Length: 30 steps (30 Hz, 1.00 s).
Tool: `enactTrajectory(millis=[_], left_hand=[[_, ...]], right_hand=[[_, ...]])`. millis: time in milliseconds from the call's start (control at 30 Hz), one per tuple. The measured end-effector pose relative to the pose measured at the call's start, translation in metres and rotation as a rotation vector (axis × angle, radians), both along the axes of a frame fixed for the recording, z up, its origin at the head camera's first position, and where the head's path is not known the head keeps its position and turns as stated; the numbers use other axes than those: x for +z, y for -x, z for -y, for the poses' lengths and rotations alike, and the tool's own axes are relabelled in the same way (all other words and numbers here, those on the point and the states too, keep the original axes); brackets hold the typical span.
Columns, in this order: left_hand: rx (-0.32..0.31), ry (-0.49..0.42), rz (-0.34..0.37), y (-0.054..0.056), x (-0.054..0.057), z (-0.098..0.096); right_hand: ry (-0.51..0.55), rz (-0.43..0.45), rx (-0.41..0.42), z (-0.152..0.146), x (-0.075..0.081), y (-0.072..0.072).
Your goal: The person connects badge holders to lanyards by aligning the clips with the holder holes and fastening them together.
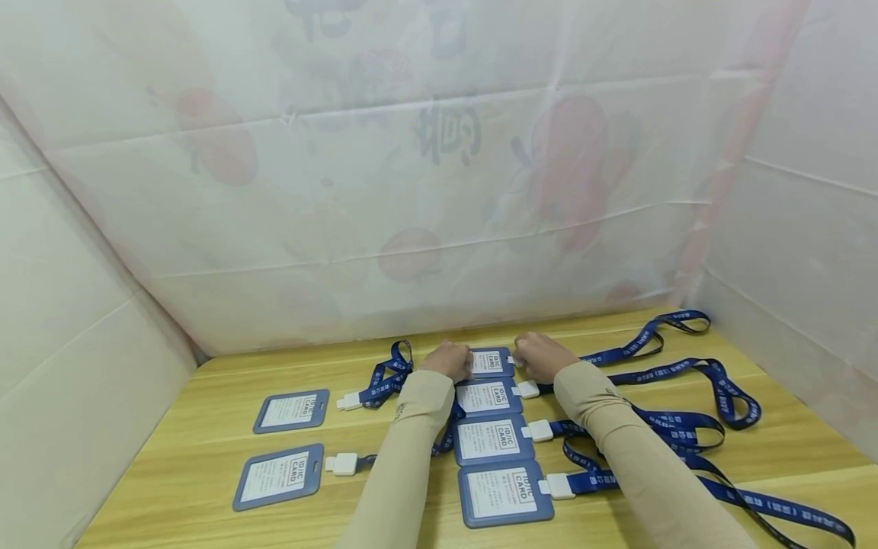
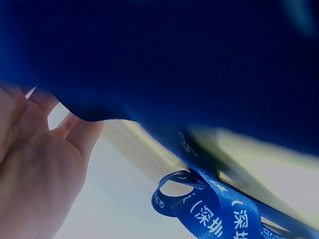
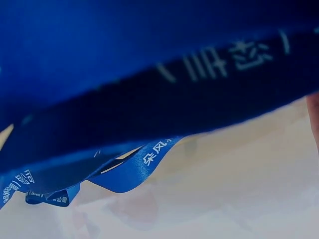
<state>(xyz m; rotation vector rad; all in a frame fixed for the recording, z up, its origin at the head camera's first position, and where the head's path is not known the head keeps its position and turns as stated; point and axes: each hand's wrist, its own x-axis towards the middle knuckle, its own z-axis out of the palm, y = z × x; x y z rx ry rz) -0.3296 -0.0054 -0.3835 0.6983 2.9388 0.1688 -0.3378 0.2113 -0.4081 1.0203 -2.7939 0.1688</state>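
In the head view, the farthest blue ID badge holder [image 1: 492, 361] of the right-hand column lies between the two hands. My left hand [image 1: 447, 360] grips its left edge with bent fingers. At its slotted right end, my right hand [image 1: 544, 357] pinches the small white clip [image 1: 514, 361] of a blue lanyard [image 1: 620, 354]. The fingertips are partly hidden behind the hands. Blue lanyard ribbon [image 2: 214, 211] covers much of the left wrist view, beside the left palm. More printed ribbon [image 3: 134, 172] fills the right wrist view, with only a sliver of hand at its edge.
Nearer in the same column lie more badge holders [image 1: 506, 493], with white clips [image 1: 559, 486] and lanyards spreading right. Two holders [image 1: 280, 476] lie on the left, with lanyard clips [image 1: 345, 463] beside their slots. White printed sheeting [image 1: 384, 191] walls in the wooden table [image 1: 185, 457].
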Motion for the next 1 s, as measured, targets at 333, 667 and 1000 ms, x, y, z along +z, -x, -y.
enactTrajectory(millis=[333,667,1000], left_hand=[[0.016,-0.02,0.012,-0.0002,0.0003,-0.0007],[0.01,-0.005,0.004,-0.0002,0.0003,-0.0003],[0.009,0.014,0.007,0.0002,0.0003,-0.0012]], right_hand=[[-0.007,0.004,-0.008,0.0008,0.0004,0.0001],[-0.007,-0.008,-0.007,0.0011,0.0004,0.0003],[-0.025,0.001,-0.031,0.0015,0.0009,-0.001]])
